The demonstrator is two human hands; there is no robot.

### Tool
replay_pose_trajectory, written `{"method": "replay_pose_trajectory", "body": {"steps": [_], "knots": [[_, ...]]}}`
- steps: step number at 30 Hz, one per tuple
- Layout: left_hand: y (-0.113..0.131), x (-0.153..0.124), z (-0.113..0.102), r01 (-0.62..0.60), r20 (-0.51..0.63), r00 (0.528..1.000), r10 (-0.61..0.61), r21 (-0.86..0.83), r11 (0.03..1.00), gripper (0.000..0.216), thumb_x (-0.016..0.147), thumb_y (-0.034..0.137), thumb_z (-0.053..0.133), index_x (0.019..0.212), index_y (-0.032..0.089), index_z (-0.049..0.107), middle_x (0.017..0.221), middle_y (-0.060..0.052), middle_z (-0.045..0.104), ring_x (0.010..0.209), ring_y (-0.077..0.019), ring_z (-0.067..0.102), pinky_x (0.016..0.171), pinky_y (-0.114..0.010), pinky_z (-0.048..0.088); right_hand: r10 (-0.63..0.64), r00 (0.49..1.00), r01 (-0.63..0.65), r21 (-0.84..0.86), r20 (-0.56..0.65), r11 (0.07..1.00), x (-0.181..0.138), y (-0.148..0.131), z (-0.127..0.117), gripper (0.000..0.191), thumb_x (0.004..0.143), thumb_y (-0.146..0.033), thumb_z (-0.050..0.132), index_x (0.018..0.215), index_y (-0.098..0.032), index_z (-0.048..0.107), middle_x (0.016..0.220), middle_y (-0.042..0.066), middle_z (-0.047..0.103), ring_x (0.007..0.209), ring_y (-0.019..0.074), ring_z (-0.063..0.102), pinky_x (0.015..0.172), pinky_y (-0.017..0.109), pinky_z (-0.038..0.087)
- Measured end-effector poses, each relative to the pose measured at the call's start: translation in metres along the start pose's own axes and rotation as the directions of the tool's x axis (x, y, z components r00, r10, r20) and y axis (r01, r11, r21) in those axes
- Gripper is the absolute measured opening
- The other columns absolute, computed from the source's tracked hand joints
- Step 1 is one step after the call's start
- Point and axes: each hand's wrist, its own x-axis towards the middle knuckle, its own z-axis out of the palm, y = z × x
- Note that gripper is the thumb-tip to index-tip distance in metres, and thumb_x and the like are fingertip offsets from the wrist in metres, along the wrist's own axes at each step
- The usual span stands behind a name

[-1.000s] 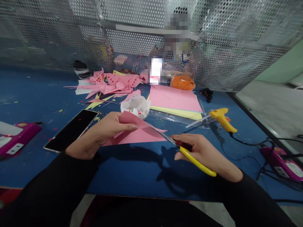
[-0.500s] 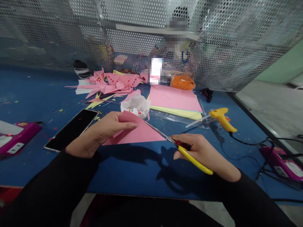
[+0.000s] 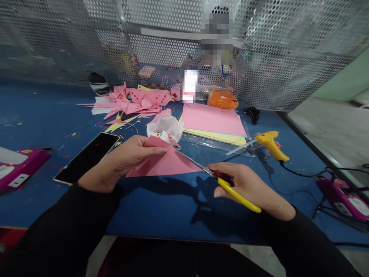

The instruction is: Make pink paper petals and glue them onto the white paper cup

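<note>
Pinched in my left hand (image 3: 129, 157) is a folded sheet of pink paper (image 3: 170, 165), held just above the table. My right hand (image 3: 242, 184) grips a pair of scissors (image 3: 239, 199) with yellow and red handles. Their metal blades reach left to the upper edge of the pink paper, where a thin strip curls away near the tips. How far apart the blades stand is hard to make out. Right behind the paper sits a white bag-lined bowl (image 3: 165, 125) with small white and red scraps in it.
A phone (image 3: 88, 157) lies left of my left hand. Pink paper cuttings (image 3: 141, 102) and a stack of coloured sheets (image 3: 213, 119) lie farther back. At right are a yellow glue gun (image 3: 272, 144) and a purple power strip (image 3: 346, 200) with cables. Perforated metal panels (image 3: 164, 50) stand behind.
The cut strip at the paper's upper edge now curls out more. My right hand and the scissors have shifted very slightly, with the thumb a little farther right.
</note>
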Motion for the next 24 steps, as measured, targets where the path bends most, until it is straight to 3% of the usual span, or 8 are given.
{"method": "replay_pose_trajectory", "body": {"steps": [10,16,24], "knots": [[0.002,-0.002,0.01,-0.012,0.047,0.999,0.011,0.019,1.0,0.021,0.069,0.042,0.08,0.082,0.025,0.083,0.071,-0.001,0.075,0.06,-0.014,0.061,0.053,-0.022,0.047,0.006,1.0,-0.008,-0.119,-0.022,0.993,0.003,-0.004,0.007,0.058,0.085,-0.071,0.061,0.11,-0.02,0.072,0.077,0.002,0.064,0.064,0.0156,0.053,0.061,0.027,0.039],[0.005,-0.004,0.016,0.015,0.119,0.993,-0.004,-0.092,0.996,0.016,0.072,0.036,0.079,0.083,0.026,0.083,0.081,-0.002,0.079,0.072,-0.0166,0.068,0.067,-0.026,0.053,0.01,0.999,-0.015,-0.14,-0.035,0.99,0.004,-0.006,0.012,0.064,0.085,-0.075,0.056,0.112,-0.018,0.071,0.075,0.001,0.061,0.063,0.0149,0.052,0.06,0.027,0.036],[-0.001,-0.002,0.015,0.06,0.155,0.987,-0.033,-0.174,0.983,0.025,0.072,0.041,0.084,0.089,0.023,0.082,0.089,-0.004,0.08,0.079,-0.017,0.071,0.071,-0.024,0.054,0.004,0.998,-0.011,-0.125,-0.063,0.992,0.003,-0.006,0.015,0.067,0.086,-0.077,0.052,0.114,-0.019,0.072,0.075,0.001,0.061,0.064,0.0155,0.053,0.062,0.028,0.036]]}}
